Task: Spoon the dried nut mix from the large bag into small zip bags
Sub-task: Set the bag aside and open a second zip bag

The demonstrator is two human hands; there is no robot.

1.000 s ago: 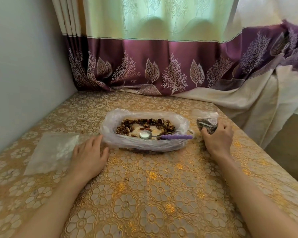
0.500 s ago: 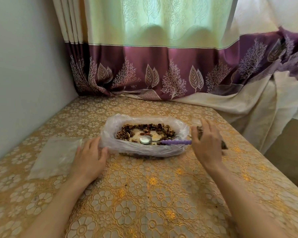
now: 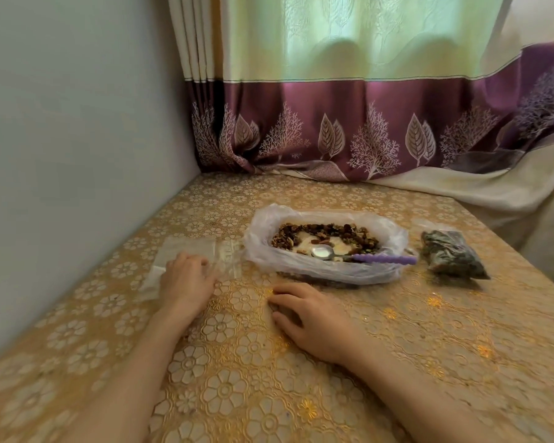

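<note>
On the table point(image 3: 397, 362), under its gold flowered cloth, I see the large bag point(image 3: 325, 265) of nut mix lying open near the middle, its long axis running left to right across my view. Its rim is rolled down around a shallow tray shape, and the nut mix point(image 3: 325, 235) sits mostly along the far side and the two ends, with pale bare bottom showing in the middle. A spoon point(image 3: 362, 255) lies in the bag along that same left-to-right line: the metal bowl faces up and points left, and the purple handle sticks out over the bag's right rim.

Just to the right of the large bag, apart from it, a filled small bag point(image 3: 451, 259) lies flat, its long axis slanting from far-left to near-right. Left of the large bag, empty clear zip bags point(image 3: 192, 260) lie flat on the cloth near the wall point(image 3: 77, 155).

My left hand point(image 3: 187, 279) rests on those empty bags with its fingers curled down onto the plastic; I cannot tell whether it is pinching a bag or only pressing. My right hand point(image 3: 314, 318) lies palm down on the cloth in front of the large bag, fingers loosely spread and pointing left, holding nothing.

A purple and green curtain point(image 3: 349, 123) hangs behind the table.
</note>
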